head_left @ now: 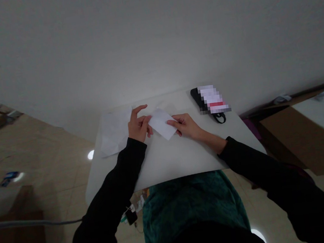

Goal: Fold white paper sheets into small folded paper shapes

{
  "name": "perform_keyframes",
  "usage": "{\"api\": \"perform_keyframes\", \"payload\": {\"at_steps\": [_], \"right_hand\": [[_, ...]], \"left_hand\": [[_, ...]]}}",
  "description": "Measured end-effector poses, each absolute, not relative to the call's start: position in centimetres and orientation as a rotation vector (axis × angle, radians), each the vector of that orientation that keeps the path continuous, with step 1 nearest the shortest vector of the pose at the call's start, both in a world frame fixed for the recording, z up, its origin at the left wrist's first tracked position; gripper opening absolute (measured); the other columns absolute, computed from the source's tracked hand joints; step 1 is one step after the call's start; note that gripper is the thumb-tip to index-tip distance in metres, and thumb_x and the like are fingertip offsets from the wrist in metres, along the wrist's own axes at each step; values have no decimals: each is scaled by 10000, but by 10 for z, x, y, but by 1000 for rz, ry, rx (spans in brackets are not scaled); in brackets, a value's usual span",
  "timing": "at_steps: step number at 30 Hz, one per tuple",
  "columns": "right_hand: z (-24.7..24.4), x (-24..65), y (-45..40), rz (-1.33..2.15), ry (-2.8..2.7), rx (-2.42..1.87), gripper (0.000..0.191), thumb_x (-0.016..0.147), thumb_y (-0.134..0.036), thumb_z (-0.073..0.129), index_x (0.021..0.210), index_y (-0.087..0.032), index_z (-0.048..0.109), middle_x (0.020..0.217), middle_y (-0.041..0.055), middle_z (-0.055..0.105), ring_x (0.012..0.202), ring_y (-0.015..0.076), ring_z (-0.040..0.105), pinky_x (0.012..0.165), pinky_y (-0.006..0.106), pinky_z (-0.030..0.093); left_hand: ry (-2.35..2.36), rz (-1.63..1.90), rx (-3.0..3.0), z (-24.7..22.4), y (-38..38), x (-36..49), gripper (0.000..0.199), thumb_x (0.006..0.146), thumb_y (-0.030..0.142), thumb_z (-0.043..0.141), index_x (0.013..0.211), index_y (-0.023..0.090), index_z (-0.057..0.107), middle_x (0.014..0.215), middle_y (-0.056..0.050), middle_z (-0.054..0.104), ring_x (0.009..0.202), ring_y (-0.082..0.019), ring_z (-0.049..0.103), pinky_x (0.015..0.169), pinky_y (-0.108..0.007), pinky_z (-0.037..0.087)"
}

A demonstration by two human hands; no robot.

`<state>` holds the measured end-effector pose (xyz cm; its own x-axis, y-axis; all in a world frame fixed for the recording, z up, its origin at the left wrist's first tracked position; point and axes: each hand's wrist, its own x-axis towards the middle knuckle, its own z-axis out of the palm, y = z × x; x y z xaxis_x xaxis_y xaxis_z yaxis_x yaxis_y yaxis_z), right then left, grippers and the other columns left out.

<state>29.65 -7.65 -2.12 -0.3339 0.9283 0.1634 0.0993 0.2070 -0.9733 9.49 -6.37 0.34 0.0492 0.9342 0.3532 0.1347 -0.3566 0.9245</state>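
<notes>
Paper folded into a small white rectangle (161,124) sits at a slant between our two hands, over the white surface (166,160); we cannot tell whether it touches that surface. Our left hand (139,126) pinches the paper's left end between thumb and fingers, with the index finger raised and clear of it. Our right hand (184,126) pinches the right end, its fingers lying across the corner. Black sleeves (123,172) cover both our arms up to the wrists.

Left of the folded paper, just past our left hand, a larger creased white sheet (114,131) lies flat on the surface. Beyond the folded paper and to its right lies a black phone-like object (196,100), partly covered by a white item with a red stripe (213,99), too blurred to name, with a black loop (220,118) beside it. Nearer us than the folded paper, a dark green garment (192,211) shows below the surface's edge. Well left of the folded paper lie a tiled floor (51,149) and a grey cable (30,223); well right of it stands a brown cardboard panel (281,143).
</notes>
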Motion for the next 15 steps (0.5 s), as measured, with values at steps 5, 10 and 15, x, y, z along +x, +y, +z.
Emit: {"api": "perform_keyframes", "payload": {"at_steps": [5, 10, 15], "right_hand": [[-21, 292, -79, 1141, -1531, -1041, 501, 863, -637, 566, 653, -182, 561, 446, -60, 470, 387, 70, 414, 406, 220, 295], [-24, 290, -82, 1080, -1464, -1057, 500, 866, -626, 572, 622, -192, 535, 444, -48, 493, 405, 79, 441, 428, 224, 325], [-26, 289, -81, 1148, -1449, -1026, 486, 854, -630, 587, 660, -186, 556, 444, -54, 493, 382, 77, 438, 405, 221, 308]], "left_hand": [[1105, 1475, 1485, -1, -59, 98, 575, 828, 324, 687, 1349, 246, 457, 567, 83, 605, 367, -112, 578, 339, -187, 455], [1120, 1361, 1415, -10, -59, 104, 408, 695, 422, 815, 942, 145, 645, 527, 25, 621, 379, -133, 591, 313, -200, 416], [1091, 1339, 1397, -14, -63, 110, 457, 764, 550, 739, 605, 181, 522, 383, 40, 518, 293, -87, 473, 282, -182, 326]]}}
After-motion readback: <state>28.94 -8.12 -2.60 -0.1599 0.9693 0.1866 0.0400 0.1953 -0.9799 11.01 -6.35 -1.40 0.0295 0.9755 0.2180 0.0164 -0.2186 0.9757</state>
